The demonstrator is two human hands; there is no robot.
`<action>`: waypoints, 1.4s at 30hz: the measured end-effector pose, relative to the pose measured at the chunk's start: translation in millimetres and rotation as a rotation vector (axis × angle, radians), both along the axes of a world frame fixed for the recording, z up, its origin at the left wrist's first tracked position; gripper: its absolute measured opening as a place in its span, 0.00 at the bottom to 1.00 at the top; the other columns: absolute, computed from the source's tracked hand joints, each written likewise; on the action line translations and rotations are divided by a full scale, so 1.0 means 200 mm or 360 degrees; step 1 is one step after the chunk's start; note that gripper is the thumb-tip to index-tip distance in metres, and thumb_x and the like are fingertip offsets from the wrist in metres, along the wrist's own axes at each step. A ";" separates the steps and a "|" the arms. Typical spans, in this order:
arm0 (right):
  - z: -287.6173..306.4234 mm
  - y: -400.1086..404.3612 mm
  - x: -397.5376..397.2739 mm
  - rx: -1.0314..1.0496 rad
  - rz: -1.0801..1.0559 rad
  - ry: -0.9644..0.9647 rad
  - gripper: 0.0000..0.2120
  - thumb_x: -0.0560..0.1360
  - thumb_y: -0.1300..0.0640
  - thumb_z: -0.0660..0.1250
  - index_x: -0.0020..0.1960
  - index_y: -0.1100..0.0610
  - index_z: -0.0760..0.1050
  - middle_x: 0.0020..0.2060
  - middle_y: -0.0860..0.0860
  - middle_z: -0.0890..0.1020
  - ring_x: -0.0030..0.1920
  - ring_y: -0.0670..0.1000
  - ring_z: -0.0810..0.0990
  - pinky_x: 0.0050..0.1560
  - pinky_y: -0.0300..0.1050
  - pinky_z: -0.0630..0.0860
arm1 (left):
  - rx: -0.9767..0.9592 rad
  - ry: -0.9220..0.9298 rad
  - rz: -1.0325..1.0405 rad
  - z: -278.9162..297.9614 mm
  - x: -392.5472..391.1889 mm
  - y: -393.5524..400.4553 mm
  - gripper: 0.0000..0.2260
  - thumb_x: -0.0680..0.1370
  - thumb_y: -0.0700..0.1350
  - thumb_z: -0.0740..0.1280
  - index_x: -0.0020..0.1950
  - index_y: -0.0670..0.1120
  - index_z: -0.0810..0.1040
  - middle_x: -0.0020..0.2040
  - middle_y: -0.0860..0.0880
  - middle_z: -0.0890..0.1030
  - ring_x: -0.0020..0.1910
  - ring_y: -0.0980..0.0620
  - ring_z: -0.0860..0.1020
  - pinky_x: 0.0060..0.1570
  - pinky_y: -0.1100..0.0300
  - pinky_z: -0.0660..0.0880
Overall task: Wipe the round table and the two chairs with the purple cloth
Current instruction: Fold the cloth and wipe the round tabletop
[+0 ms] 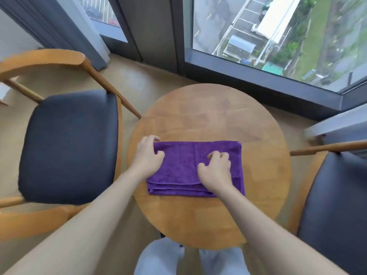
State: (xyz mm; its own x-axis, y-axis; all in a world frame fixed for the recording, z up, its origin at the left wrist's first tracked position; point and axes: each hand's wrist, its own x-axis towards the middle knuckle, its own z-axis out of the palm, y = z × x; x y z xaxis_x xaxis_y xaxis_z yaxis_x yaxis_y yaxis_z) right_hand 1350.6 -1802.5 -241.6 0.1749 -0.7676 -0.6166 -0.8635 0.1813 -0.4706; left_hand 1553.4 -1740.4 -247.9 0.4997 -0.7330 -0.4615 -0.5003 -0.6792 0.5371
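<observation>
The folded purple cloth (195, 167) lies flat on the round table (208, 215) between two chairs. My left grip (148, 155) curls over its left edge; my right grip (216, 169) pinches its top layer.

A round wooden table (208, 120) sits in the middle of the frame, with a folded purple cloth (182, 167) lying on it.

Both forearms are bare, with no sleeves reaching the wrists. The left hand (148, 155) and right hand (215, 169) wear nothing. Pale blue-grey trousers (158, 259) cover the legs.
</observation>
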 end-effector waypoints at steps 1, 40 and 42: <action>-0.09 0.03 0.04 -0.0014 -0.0054 0.0064 0.23 0.79 0.51 0.63 0.71 0.57 0.65 0.74 0.57 0.61 0.74 0.60 0.61 0.71 0.62 0.65 | -0.0001 -0.0113 -0.0008 -0.07 0.04 0.02 0.19 0.78 0.42 0.64 0.70 0.48 0.72 0.69 0.49 0.72 0.71 0.48 0.68 0.69 0.54 0.66; -0.69 -0.47 0.90 -0.0910 0.0918 0.0171 0.39 0.75 0.41 0.54 0.84 0.48 0.49 0.84 0.50 0.47 0.83 0.53 0.42 0.80 0.63 0.41 | -0.0375 -0.0669 -0.0443 -0.73 0.31 0.04 0.35 0.77 0.55 0.58 0.80 0.39 0.59 0.83 0.41 0.57 0.83 0.45 0.51 0.80 0.43 0.51; -0.68 -0.31 1.03 -0.0900 0.1023 -0.0028 0.36 0.77 0.43 0.51 0.84 0.50 0.52 0.84 0.50 0.49 0.83 0.54 0.44 0.80 0.63 0.43 | -0.0393 -0.0650 -0.0416 -0.73 0.31 0.07 0.34 0.76 0.52 0.58 0.79 0.38 0.60 0.81 0.40 0.60 0.82 0.43 0.55 0.80 0.42 0.53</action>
